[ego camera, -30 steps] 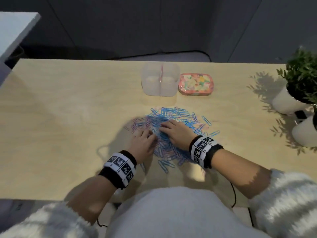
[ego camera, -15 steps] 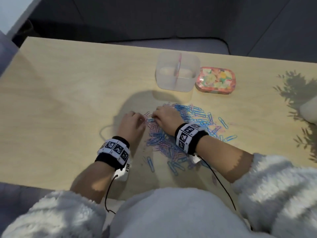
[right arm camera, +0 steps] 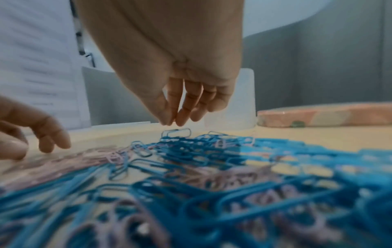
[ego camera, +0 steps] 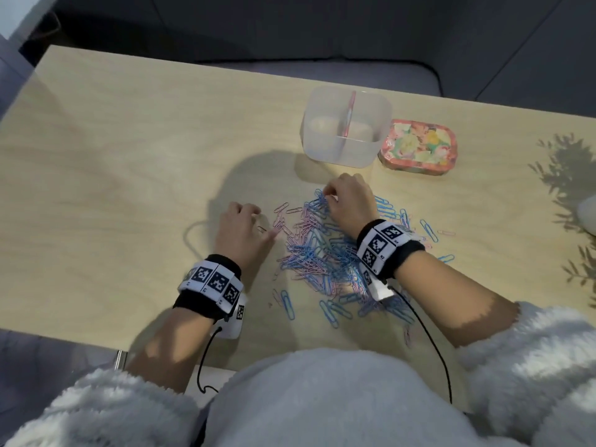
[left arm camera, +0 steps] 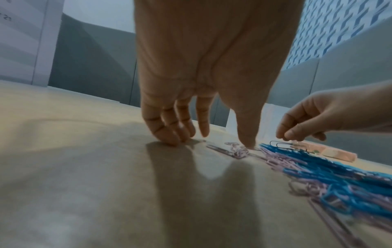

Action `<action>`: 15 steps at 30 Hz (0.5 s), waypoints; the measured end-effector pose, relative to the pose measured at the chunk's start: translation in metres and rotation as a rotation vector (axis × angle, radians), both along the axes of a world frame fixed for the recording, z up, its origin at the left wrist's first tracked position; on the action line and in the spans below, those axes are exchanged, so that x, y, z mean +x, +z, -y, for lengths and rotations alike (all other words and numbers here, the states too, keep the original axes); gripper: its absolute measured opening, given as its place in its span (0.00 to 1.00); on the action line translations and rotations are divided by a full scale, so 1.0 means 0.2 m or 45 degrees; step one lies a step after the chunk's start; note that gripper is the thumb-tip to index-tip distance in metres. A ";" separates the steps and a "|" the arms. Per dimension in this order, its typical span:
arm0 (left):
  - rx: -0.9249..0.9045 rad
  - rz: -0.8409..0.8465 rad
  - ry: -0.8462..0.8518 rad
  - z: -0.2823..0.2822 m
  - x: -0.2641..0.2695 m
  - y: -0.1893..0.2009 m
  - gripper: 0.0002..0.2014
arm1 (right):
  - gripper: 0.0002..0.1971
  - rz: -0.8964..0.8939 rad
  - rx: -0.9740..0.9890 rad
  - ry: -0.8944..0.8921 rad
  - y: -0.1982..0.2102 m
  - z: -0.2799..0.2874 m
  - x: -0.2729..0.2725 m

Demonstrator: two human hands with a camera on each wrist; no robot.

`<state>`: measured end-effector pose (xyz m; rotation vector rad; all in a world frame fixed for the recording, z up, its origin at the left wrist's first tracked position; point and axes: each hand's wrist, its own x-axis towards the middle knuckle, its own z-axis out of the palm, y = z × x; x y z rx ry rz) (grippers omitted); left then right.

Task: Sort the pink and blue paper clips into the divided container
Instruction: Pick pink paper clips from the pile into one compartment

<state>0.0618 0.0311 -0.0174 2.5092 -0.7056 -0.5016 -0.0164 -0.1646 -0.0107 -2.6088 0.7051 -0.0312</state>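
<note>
A mixed pile of pink and blue paper clips (ego camera: 317, 253) lies spread on the table in front of me. The clear divided container (ego camera: 346, 124), with a pink divider, stands just beyond the pile. My left hand (ego camera: 242, 227) rests at the pile's left edge with fingertips (left arm camera: 169, 141) on the table. Its thumb tip touches loose pink clips (left arm camera: 238, 151). My right hand (ego camera: 345, 201) hovers over the pile's far end. Its thumb and fingertips (right arm camera: 169, 120) are drawn together just above a raised blue clip (right arm camera: 176, 132), and I see no clip between them.
A flowery pink tin (ego camera: 419, 146) lies right of the container. A white pot (ego camera: 588, 214) shows at the right edge. Stray clips (ego camera: 429, 230) are scattered right of the pile. The wooden table (ego camera: 113, 172) is bare at left.
My right hand moved from the pile's middle to its far end, nearer the container. My left hand slid out to the pile's left edge. The head view shifted closer.
</note>
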 end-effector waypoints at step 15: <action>0.046 0.004 -0.382 0.14 0.09 0.00 0.12 | 0.14 -0.229 -0.109 0.608 0.00 -0.11 0.09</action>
